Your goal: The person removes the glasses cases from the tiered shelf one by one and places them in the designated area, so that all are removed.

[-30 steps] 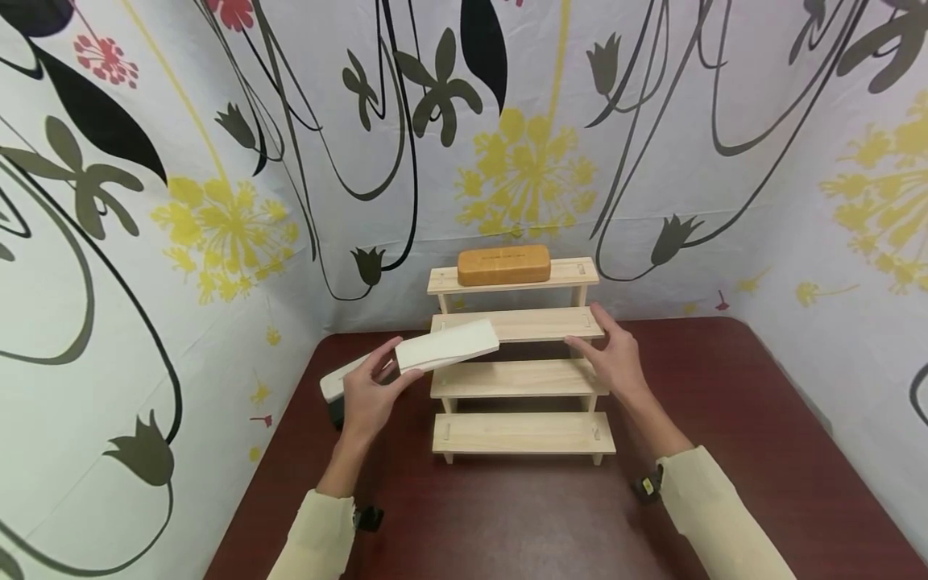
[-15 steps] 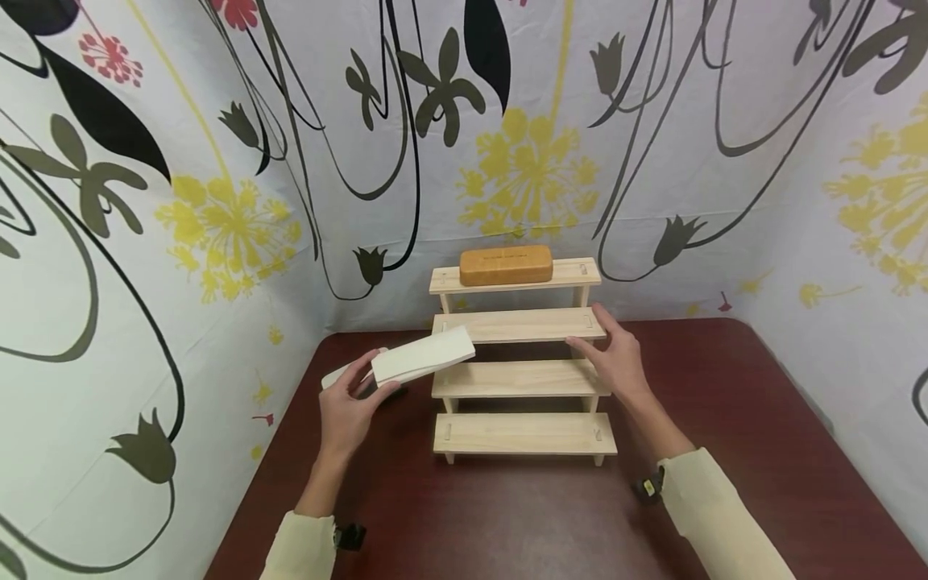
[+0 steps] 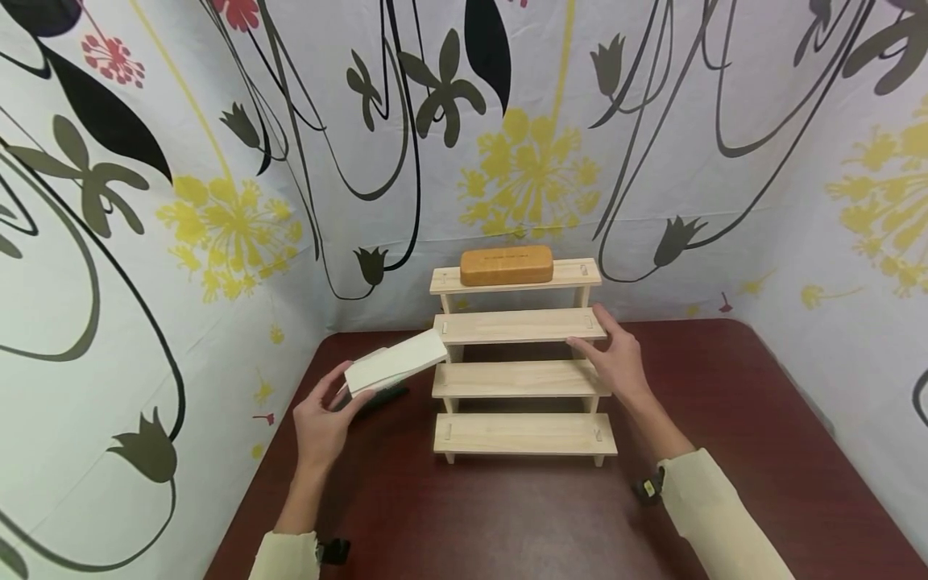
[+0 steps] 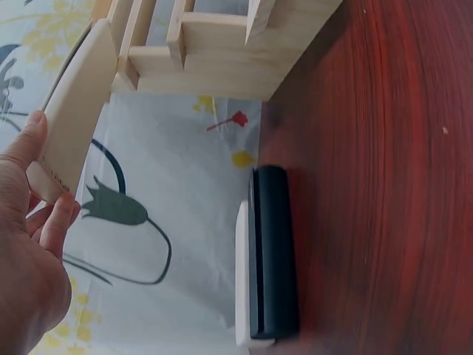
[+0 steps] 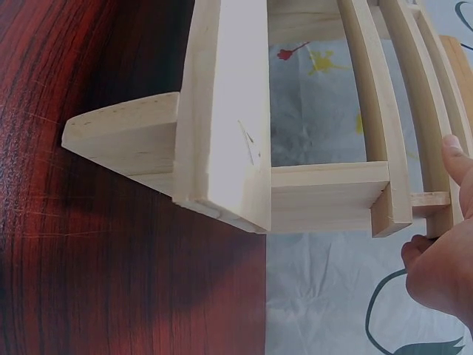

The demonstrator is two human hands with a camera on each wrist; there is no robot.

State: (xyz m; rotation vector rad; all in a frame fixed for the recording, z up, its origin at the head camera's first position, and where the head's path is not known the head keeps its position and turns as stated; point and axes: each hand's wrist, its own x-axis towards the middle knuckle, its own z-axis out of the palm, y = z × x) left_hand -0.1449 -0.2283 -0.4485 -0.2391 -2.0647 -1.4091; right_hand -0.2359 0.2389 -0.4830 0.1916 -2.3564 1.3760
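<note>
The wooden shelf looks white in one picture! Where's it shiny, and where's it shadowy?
Right wrist view: washed-out glare on the wooden shelf where it's closest, dark shadow on the table beside it; head view: softer shine on the table's front; left wrist view: no such glare on the white case in the left hand.

Only illegible small print on orange case (image 3: 506, 267) and white case (image 4: 74, 111).

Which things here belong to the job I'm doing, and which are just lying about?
Job:
white case, in the left grip
wooden stand, held by the right grip
orange case on its top tier, probably

Apparently just lying about:
dark case
white item against it
</note>
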